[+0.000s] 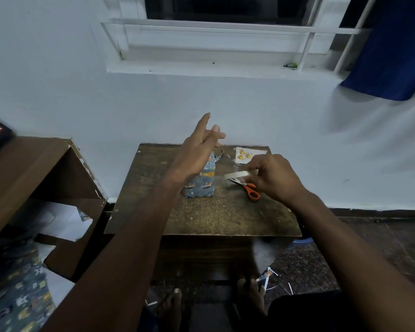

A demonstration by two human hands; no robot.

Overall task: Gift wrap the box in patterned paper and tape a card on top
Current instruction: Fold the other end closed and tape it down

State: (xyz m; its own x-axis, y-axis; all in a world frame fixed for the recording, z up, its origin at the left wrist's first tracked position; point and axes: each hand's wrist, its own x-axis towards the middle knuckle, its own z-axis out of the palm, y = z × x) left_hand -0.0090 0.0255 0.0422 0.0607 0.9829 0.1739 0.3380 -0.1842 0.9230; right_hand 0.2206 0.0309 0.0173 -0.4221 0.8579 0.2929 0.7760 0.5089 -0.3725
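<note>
Fingers (255, 167) on the right hand (274, 178) are pinching a strip of clear tape (237, 174), which is sticking out sideways toward the box (201, 182). That wrist is bent down, with the forearm coming in from the lower right. The left hand (197, 149) is hovering above the box with fingers stretched out and slightly spread, index pointing up toward the wall, gripping nothing. Its forearm is running in long from the bottom left, crossing over the box's left side.

The box itself is standing upright around the middle of the brown surface (201, 219), already covered in blue patterned paper, with a loose flap of paper sticking up at the top. Can't tell if the tape is touching it, looks just beside.

Orange-handled scissors (248, 188) are lying right under the right hand, blades pointing toward the box. A small card (243, 155) with orange shapes is sitting at the far right corner of the surface.

Off to the left, more of the same patterned paper (17, 291) is spreading out below a brown shelf unit (34, 164). Paper scraps (271, 277) are lying on the floor near the person's bare feet (170, 305).
</note>
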